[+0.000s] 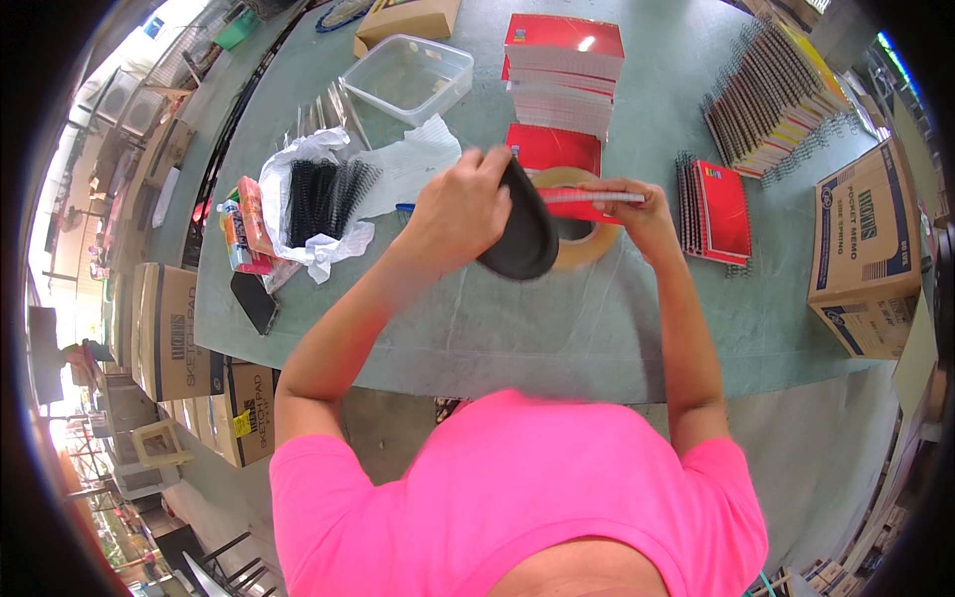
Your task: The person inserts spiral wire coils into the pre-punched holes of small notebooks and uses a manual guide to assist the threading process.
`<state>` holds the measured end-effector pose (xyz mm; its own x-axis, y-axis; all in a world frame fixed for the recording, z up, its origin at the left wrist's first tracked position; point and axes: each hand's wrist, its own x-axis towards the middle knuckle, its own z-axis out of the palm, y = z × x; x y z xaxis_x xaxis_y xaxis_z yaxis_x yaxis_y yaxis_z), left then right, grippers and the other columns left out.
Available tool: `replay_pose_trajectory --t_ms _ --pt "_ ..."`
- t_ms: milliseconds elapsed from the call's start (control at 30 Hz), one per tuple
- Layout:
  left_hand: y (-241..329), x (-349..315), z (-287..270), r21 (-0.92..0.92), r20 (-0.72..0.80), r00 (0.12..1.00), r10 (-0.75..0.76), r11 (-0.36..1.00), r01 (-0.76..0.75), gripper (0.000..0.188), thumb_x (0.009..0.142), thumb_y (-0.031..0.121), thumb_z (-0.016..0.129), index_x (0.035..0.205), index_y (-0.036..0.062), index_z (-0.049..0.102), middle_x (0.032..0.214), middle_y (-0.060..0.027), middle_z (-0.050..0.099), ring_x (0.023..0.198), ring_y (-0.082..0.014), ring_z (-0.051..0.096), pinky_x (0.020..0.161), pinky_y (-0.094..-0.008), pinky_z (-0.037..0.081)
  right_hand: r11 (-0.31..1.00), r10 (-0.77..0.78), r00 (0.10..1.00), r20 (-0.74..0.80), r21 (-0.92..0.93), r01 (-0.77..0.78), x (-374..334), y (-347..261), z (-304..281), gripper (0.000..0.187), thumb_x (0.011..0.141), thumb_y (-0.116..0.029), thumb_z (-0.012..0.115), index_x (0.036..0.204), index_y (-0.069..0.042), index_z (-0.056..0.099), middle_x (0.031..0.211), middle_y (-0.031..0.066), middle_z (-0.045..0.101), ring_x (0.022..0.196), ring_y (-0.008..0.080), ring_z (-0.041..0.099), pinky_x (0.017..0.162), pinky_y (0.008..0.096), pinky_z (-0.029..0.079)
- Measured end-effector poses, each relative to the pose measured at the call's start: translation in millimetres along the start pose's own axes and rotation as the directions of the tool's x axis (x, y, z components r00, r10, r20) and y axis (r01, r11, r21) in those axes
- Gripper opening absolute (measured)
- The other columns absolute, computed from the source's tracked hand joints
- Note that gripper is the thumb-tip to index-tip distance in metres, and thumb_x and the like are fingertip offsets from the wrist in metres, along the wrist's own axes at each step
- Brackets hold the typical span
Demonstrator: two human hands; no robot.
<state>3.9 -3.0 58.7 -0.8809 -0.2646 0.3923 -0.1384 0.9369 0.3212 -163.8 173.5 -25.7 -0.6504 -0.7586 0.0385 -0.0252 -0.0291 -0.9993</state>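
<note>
My left hand (pixel 463 204), slightly blurred, is closed on a black oval object (pixel 527 234) like a shallow dish or pad; its exact kind I cannot tell. In my right hand (pixel 642 214) is a thin red booklet (pixel 582 196), pinched at its right end and seen nearly edge-on. Just behind and below them a large tan ring, like a roll of tape (pixel 594 249), is partly covered. Beyond my hands a red booklet (pixel 552 145) lies before a tall stack of red booklets (pixel 564 75).
Black spiral coils (pixel 323 204) lie in white paper at left, near a black phone (pixel 255 303). A clear plastic tub (pixel 418 85) stands at the back. Spiral-bound red notebooks (pixel 721 211), a large notebook pile (pixel 776 104) and a cardboard box (pixel 865 249) occupy the right side.
</note>
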Motion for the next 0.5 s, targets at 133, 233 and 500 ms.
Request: replay_pose_trajectory --t_ms 133,233,500 --pt "4 9 -35 -0.263 -0.144 0.980 -0.138 0.960 0.097 0.026 0.079 0.008 0.061 0.105 0.0048 0.059 0.091 -0.0141 0.064 0.083 -0.0273 0.062 0.072 -0.0363 0.048 1.000 0.026 0.996 -0.089 -0.006 -0.026 -3 -5 4 0.022 0.078 -0.010 0.071 0.098 -0.001 0.068 0.084 0.0007 0.065 0.075 0.0073 0.056 0.068 0.0229 0.048" --pt "-2 6 -21 -0.167 -0.210 0.978 -0.001 0.985 -0.035 0.026 0.076 0.002 0.060 0.101 0.0054 0.062 0.092 -0.0132 0.064 0.081 -0.0286 0.061 0.076 -0.0377 0.046 0.998 0.037 0.992 -0.121 -0.038 -0.042 -1 -6 10 0.021 0.077 -0.010 0.071 0.097 -0.001 0.068 0.082 0.0002 0.064 0.074 0.0071 0.056 0.067 0.0225 0.047" --pt "6 -2 -7 -0.281 -0.162 0.982 -0.093 0.959 0.044 0.030 0.075 0.001 0.061 0.104 0.0074 0.066 0.089 -0.0149 0.065 0.090 -0.0308 0.059 0.083 -0.0353 0.046 1.000 -0.005 0.996 -0.091 0.001 0.005 -7 -2 9 0.023 0.077 -0.011 0.072 0.096 0.000 0.068 0.081 0.0002 0.064 0.074 0.0072 0.056 0.069 0.0230 0.046"
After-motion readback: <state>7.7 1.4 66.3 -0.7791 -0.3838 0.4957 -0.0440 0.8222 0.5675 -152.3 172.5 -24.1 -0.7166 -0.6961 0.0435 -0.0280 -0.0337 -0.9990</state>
